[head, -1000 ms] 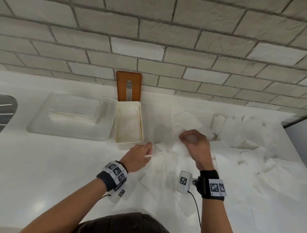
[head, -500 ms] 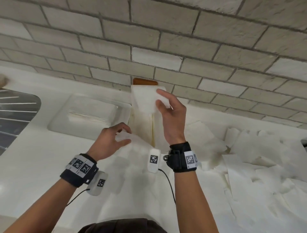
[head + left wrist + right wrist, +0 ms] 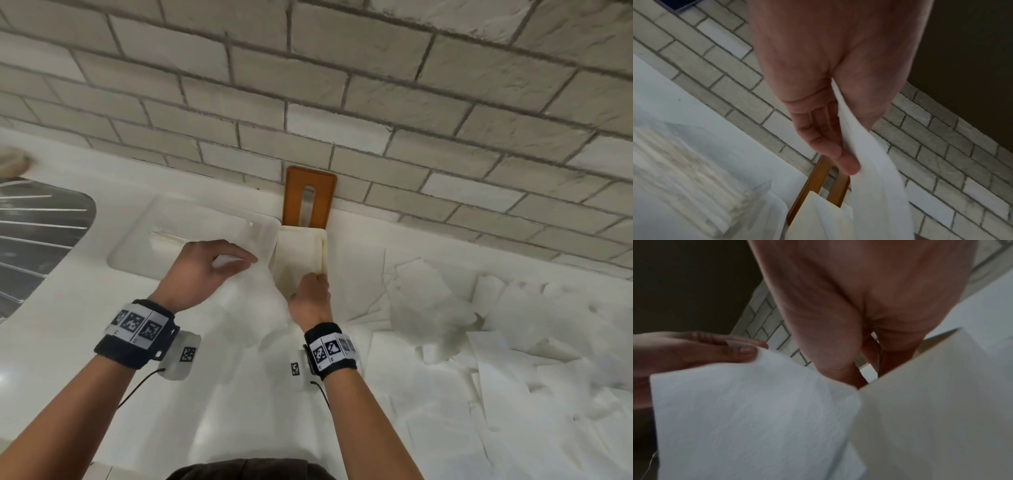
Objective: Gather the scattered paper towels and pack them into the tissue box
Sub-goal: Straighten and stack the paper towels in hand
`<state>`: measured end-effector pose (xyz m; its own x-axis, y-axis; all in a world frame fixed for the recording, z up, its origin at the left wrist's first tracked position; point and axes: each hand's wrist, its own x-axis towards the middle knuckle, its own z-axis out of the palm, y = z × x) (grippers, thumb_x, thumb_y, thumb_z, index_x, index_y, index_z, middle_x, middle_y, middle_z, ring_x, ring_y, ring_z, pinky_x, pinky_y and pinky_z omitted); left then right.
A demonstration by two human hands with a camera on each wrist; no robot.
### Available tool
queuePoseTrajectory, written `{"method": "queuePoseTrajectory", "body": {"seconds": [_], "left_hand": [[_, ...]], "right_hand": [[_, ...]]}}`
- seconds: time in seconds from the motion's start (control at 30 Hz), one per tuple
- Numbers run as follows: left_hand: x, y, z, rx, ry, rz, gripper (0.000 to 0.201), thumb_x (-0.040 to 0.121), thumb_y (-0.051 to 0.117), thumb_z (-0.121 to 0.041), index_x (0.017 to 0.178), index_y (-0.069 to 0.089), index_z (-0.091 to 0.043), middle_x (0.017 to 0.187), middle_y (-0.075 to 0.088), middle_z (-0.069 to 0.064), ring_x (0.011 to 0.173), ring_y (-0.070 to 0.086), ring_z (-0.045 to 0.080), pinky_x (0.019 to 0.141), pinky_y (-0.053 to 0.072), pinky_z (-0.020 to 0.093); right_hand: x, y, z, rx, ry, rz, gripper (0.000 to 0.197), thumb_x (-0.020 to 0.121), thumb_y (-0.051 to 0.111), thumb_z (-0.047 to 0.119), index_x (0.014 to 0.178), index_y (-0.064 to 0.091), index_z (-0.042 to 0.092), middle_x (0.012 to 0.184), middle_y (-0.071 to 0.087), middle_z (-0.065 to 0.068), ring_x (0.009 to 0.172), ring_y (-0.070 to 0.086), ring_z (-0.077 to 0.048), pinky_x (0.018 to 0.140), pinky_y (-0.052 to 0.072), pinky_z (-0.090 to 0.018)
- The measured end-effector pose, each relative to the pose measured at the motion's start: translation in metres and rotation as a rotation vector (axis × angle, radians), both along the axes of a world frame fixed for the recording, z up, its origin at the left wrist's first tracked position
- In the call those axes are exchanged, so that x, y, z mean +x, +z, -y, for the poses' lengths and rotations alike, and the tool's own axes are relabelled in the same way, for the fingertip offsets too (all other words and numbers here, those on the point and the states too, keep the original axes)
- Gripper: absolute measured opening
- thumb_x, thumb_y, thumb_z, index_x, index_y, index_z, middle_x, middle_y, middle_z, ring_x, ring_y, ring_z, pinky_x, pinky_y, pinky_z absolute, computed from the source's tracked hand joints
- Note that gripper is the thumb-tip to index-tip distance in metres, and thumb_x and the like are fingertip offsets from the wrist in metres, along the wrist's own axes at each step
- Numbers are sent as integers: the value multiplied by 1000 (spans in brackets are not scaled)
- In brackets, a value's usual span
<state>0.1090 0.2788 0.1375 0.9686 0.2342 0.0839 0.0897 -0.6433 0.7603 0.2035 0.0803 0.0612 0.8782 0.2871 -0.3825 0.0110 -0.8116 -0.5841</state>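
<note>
The cream tissue box (image 3: 324,253) stands open against the brick wall, and its orange slotted lid (image 3: 310,197) leans upright behind it. My right hand (image 3: 313,274) dips into the box's near end. A white sliver of paper towel (image 3: 867,372) shows between its thumb and fingers; the fingertips are hidden by the box wall (image 3: 931,402). Just left of the box, my left hand (image 3: 239,265) pinches another white paper towel (image 3: 253,294) that hangs down. The left wrist view shows thumb and fingers (image 3: 846,162) clamped on this sheet (image 3: 875,186).
A clear tray (image 3: 137,246) covering a stack of folded towels lies left of the box. A metal sink drainer (image 3: 34,233) is at far left. Many loose paper towels (image 3: 496,359) litter the white counter to the right and in front of me.
My right hand lifted a towel from the pile, carried it over the box and lowered into it. My left hand picked up a second towel and moved up beside the box.
</note>
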Motion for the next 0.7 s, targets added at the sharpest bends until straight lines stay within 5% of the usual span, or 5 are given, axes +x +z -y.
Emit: {"method": "queuePoseTrajectory", "body": {"seconds": [0.13, 0.23, 0.33, 0.5, 0.7], "left_hand": [[10, 12, 2, -44, -14, -13, 11, 92, 83, -26, 97, 85, -36, 101, 79, -24, 99, 72, -3, 87, 46, 8], [16, 25, 10, -87, -25, 0, 9, 87, 87, -27, 92, 86, -34, 96, 80, -23, 97, 74, -2, 89, 51, 14], [23, 39, 22, -110, -75, 51, 8, 82, 90, -27, 88, 86, -30, 90, 81, -19, 92, 76, 1, 90, 54, 21], [36, 49, 37, -195, -139, 145, 10, 78, 91, -21, 85, 85, -20, 86, 82, -9, 90, 79, 10, 93, 60, 30], [39, 57, 45, -233, -125, 170, 16, 71, 95, -25, 83, 85, -21, 84, 82, -7, 89, 78, 16, 95, 60, 38]], "right_hand": [[0, 20, 17, 16, 72, 148, 30, 106, 54, 13, 135, 59, 6, 140, 55, -17, 128, 57, -37, 102, 48, -41], [0, 52, 31, 466, 67, 372, 17, 107, 61, 20, 122, 68, 23, 127, 67, 5, 118, 67, -13, 103, 56, -32], [-7, 75, 37, 714, 202, 278, 13, 102, 74, 31, 114, 72, 31, 130, 65, 19, 130, 61, -9, 110, 52, -31], [-12, 72, 41, 776, 137, 199, 18, 94, 84, 32, 106, 72, 28, 127, 68, 16, 135, 59, -7, 116, 49, -42], [-18, 79, 41, 902, 24, 231, 26, 96, 84, 27, 115, 66, 26, 120, 73, 14, 123, 67, -14, 111, 53, -36]]}}
